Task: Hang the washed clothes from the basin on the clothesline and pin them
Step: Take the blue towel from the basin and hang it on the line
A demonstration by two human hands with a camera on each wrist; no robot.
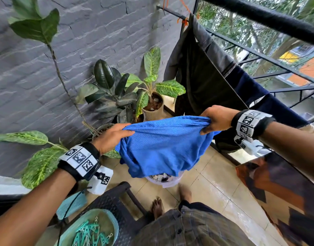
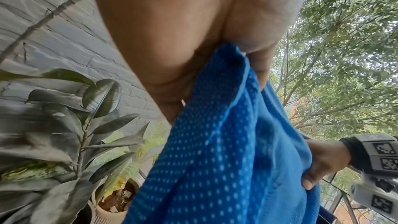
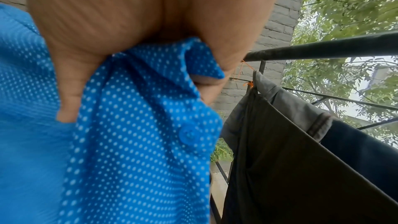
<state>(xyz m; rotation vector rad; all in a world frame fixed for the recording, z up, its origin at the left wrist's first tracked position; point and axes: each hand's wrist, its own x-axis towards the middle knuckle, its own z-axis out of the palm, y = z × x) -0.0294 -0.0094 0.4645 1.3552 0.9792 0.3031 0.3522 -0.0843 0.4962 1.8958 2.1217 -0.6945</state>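
No readable text, only coded square markers on wristbands (image 1: 79,159)

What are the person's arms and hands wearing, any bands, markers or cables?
Both forearms are bare, with no sleeves or gloves. Each wrist carries a black strap with white tiles printed with black square markers: left wrist band, right wrist band. A white marked block hangs under each band, and a thin black cable trails from the left one.

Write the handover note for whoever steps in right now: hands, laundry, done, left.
Left hand grips one end of the blue mesh garment; right hand grips the other, stretched between them in the air.
Pegs lie in the teal tub by the left forearm.
Done: dark garments already hang on the clothesline.
Left: drape the blue garment on the line, pin it, then check the basin below.
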